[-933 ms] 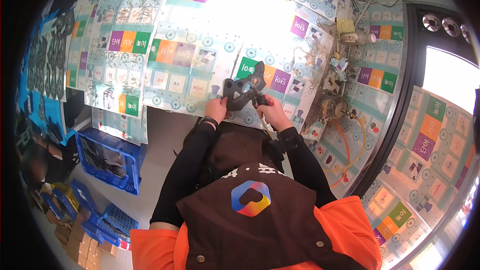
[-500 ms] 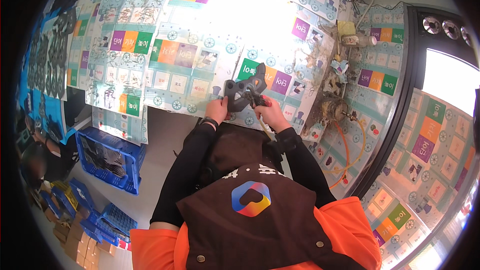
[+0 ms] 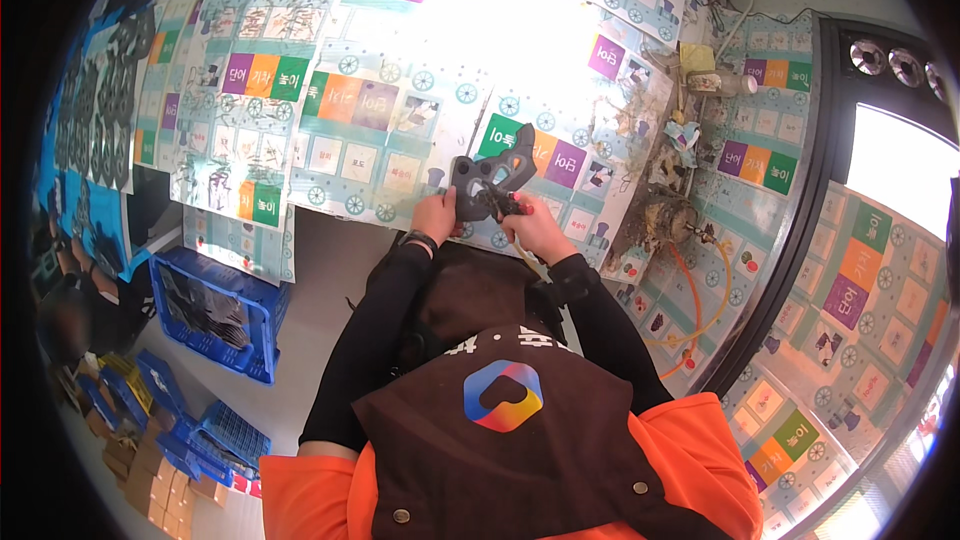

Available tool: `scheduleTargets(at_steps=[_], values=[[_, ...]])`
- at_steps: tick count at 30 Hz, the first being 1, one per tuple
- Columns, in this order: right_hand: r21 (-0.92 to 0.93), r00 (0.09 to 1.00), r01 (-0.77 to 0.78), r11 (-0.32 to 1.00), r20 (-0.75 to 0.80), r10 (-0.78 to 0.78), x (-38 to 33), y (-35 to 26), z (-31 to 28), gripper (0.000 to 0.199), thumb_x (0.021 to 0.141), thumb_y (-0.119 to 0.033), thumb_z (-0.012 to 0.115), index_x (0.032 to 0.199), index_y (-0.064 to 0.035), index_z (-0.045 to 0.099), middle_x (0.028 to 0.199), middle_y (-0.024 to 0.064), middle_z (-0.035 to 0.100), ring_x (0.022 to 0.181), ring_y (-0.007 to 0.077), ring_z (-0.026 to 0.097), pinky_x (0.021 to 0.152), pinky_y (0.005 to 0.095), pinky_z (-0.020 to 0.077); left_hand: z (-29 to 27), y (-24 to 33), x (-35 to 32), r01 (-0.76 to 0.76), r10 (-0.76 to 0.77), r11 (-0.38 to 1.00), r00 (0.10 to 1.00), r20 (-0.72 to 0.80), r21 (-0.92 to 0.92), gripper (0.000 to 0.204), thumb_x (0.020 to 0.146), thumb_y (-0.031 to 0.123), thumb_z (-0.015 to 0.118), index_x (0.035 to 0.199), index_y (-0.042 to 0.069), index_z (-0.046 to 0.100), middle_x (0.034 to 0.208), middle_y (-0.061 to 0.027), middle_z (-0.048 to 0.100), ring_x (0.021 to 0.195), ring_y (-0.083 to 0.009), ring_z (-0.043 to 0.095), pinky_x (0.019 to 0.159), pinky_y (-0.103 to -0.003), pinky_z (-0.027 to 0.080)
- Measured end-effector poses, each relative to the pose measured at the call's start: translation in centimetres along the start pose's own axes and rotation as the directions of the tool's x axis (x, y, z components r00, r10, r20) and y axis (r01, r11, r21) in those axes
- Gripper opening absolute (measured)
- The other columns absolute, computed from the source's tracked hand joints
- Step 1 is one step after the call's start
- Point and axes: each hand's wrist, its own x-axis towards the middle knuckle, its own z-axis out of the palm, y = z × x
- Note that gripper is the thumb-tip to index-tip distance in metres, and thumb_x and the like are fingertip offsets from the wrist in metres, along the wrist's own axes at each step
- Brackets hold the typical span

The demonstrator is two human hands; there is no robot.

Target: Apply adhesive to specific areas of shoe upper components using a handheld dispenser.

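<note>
My left hand holds the lower left edge of a flat grey plastic part with cut-out holes, raised just above the table's near edge. My right hand grips a small dark hand tool whose tip touches the part's lower right side. Both black-sleeved forearms reach up from my brown apron. The table under the part is covered with printed paper sheets showing coloured squares.
A blue crate holding dark parts stands on the floor at the left, with more blue crates and boxes lower left. Scraps, a spool and an orange hose clutter the table's right side. Rows of dark parts lie far left.
The grey part has shifted slightly and turned in my hands; the right hand with the tool stays at its lower right edge.
</note>
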Motion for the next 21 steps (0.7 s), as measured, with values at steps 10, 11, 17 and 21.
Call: scheduleTargets(at_steps=[10, 11, 17, 21], values=[[0.092, 0.994, 0.068, 0.993, -0.093, -0.059, -3.5, -0.5, -2.2, 0.030, 0.082, -0.006, 0.066, 0.112, -0.0026, 0.065, 0.097, 0.0045, 0.070, 0.086, 0.0160, 0.066, 0.080, 0.0288, 0.0509, -2.9, 0.7, -4.0, -0.188, 0.194, 0.969, 0.981, 0.023, -0.158, 0.026, 0.094, 0.019, 0.067, 0.080, -0.002, 0.062, 0.064, -0.0128, 0.065, 0.059, -0.0241, 0.071, 0.056, -0.037, 0.055], [0.121, 0.982, 0.125, 0.985, -0.156, -0.105, -3.4, 1.5, -4.5, 0.028, 0.083, -0.004, 0.062, 0.110, -0.0028, 0.065, 0.094, 0.0050, 0.072, 0.084, 0.0162, 0.067, 0.074, 0.0276, 0.0510, -3.8, 2.9, -4.9, -0.214, 0.219, 0.949, 0.976, -0.002, -0.232, 0.023, 0.099, 0.016, 0.064, 0.089, -0.003, 0.060, 0.069, -0.0101, 0.064, 0.063, -0.0209, 0.073, 0.056, -0.032, 0.056], [0.153, 0.935, 0.146, 0.977, -0.343, -0.086, -7.1, -1.0, -6.2, 0.031, 0.080, -0.006, 0.054, 0.109, -0.0041, 0.063, 0.085, 0.0071, 0.074, 0.063, 0.0103, 0.061, 0.046, 0.0215, 0.0408, -23.3, -3.5, -3.6, -0.503, 0.019, 0.683, 0.736, -0.676, -0.529, 0.021, 0.103, 0.028, 0.061, 0.102, 0.007, 0.062, 0.076, -0.0070, 0.065, 0.057, -0.0148, 0.065, 0.053, -0.027, 0.053], [0.165, 0.950, 0.093, 0.982, -0.311, -0.037, -7.2, -0.3, -6.3, 0.032, 0.080, -0.006, 0.056, 0.112, -0.0020, 0.059, 0.085, 0.0093, 0.073, 0.068, 0.0119, 0.063, 0.045, 0.0229, 0.0440, -39.4, -15.5, 0.8, -0.514, -0.246, 0.669, 0.529, -0.812, -0.537, 0.002, 0.100, 0.008, 0.058, 0.102, 0.007, 0.059, 0.076, -0.0084, 0.061, 0.057, -0.0172, 0.062, 0.047, -0.031, 0.053]])
